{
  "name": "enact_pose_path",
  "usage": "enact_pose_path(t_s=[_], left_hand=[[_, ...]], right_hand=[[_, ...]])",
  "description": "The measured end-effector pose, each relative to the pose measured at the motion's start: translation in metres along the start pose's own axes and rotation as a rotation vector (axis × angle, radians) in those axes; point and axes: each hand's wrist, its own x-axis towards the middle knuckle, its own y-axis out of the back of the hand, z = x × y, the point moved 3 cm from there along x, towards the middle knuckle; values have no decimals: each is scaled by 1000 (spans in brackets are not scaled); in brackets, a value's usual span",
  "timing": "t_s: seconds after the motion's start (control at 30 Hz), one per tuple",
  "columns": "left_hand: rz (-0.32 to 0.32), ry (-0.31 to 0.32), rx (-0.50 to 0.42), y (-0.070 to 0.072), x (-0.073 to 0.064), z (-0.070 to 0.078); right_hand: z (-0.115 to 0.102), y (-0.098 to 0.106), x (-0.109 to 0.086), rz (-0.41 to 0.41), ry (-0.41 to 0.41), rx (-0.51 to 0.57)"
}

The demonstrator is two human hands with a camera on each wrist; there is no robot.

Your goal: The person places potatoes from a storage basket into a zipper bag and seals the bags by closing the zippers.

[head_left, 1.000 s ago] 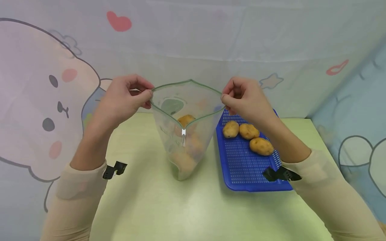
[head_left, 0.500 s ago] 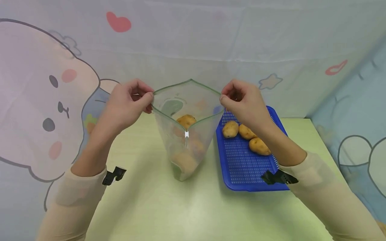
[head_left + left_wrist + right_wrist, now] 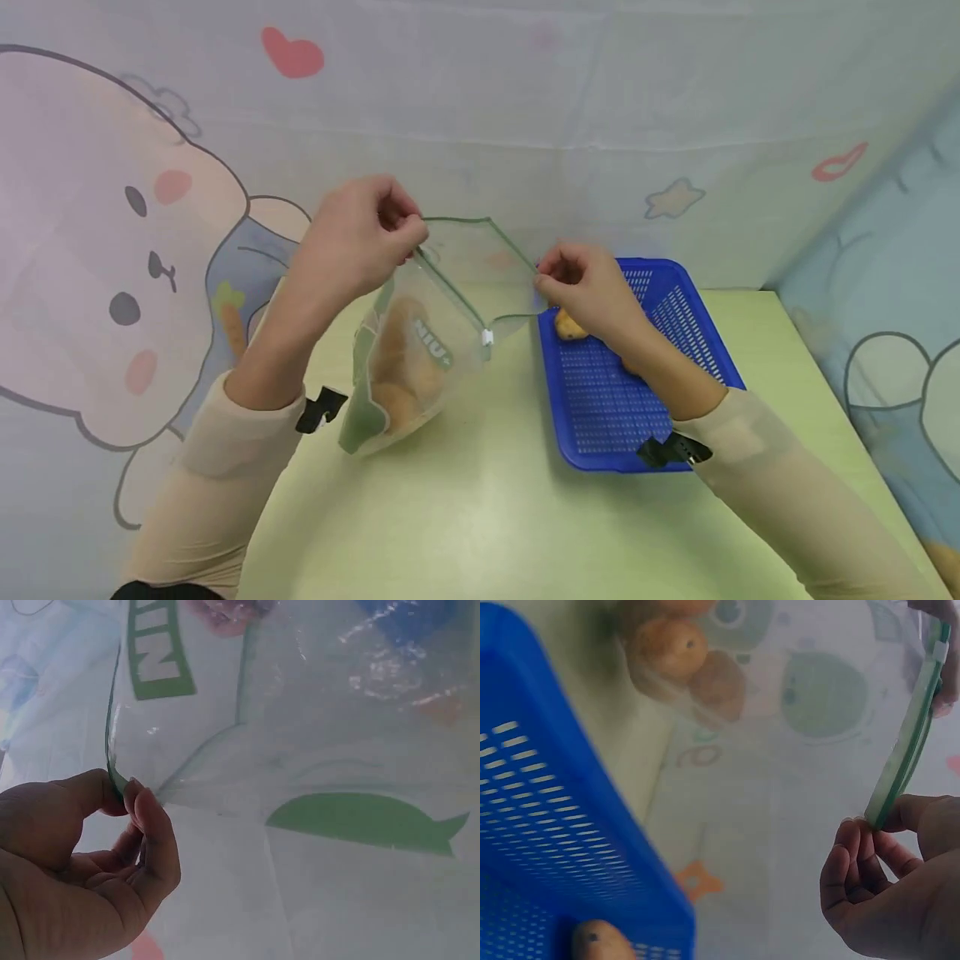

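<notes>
A clear zip bag with a green zip edge and a white slider hangs tilted between my hands, its mouth spread apart. Several potatoes lie in its lower left part, seen through the plastic. My left hand pinches the left side of the green edge between thumb and fingers. At the opposite side, my right hand pinches the edge lower down, above the blue basket's near-left part. The right wrist view shows potatoes behind the plastic and the fingertips gripping the zip's end.
A blue perforated basket stands on the pale green table at the right. Inside it a potato shows, partly hidden by my right hand and forearm. A cartoon-printed cloth hangs behind the table.
The bag has swung from hanging upright to tilted, its bottom now toward the left and its printed side showing. My left hand moved right and slightly up; my right hand moved down.
</notes>
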Motion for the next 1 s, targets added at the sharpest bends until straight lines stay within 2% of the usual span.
enact_pose_path(t_s=[0.1,0.2,0.33,0.53,0.63,0.83,0.9,1.0], left_hand=[[-31,-4,3,-24,10,8],[-80,-12,-80,-48,15,8],[-176,-9,-213,-74,11,6],[-310,9,-365,-101,2,4],[-322,11,-415,-113,-4,2],[-287,-36,-473,-138,-12,-5],[-284,-41,-469,-143,-13,-7],[-272,-33,-472,-143,-14,-7]], right_hand=[[20,4,-6,12,-86,16],[41,8,-12,2,-135,25],[64,12,-18,-27,-151,-28],[87,20,-31,-55,-152,-121],[96,21,-34,-64,-159,-157],[108,20,-37,-66,-181,-166],[109,20,-38,-79,-181,-161],[110,26,-40,-101,-134,-154]])
